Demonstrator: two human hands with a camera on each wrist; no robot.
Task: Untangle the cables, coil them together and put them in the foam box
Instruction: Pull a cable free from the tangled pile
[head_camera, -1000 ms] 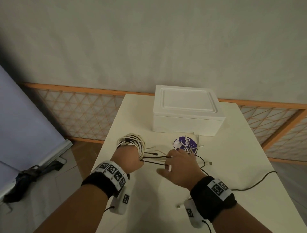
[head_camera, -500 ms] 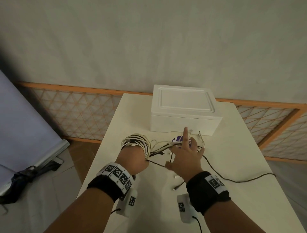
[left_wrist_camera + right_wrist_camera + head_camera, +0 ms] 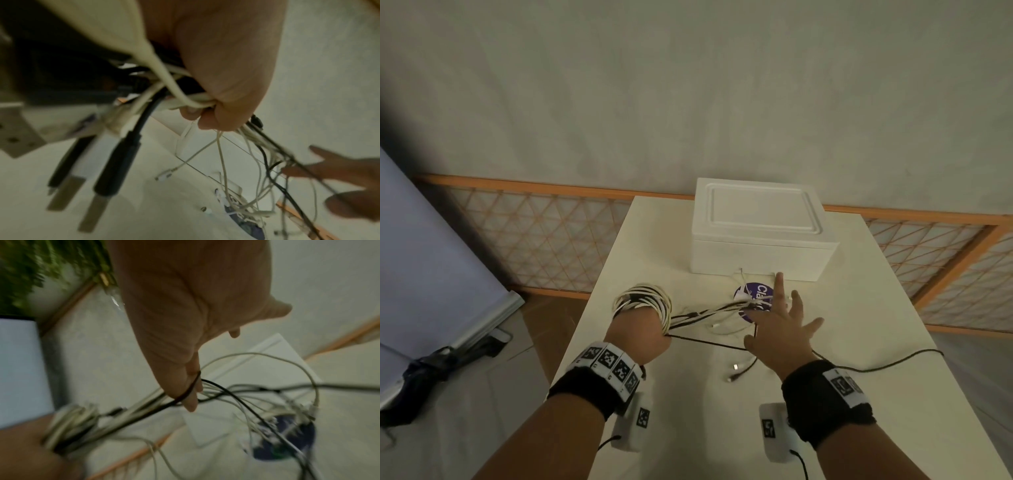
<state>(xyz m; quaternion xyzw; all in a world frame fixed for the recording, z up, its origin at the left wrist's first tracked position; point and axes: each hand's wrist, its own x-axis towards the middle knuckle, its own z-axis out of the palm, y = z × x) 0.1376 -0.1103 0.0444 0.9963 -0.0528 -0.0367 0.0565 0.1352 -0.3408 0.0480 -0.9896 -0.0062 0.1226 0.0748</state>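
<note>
White table carries everything. Nearest, left hand clenches a black-and-white cable coil; right hand, fingers splayed, hooks taut strands. Beyond, closed foam box. Wrist views blur the plugs.

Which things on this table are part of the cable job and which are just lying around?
Part of the job:
- cable coil wound round the left hand
- loose cables running under the right hand
- foam box, lid on

Lying about:
- purple round label
- dark bundle on the floor
</note>
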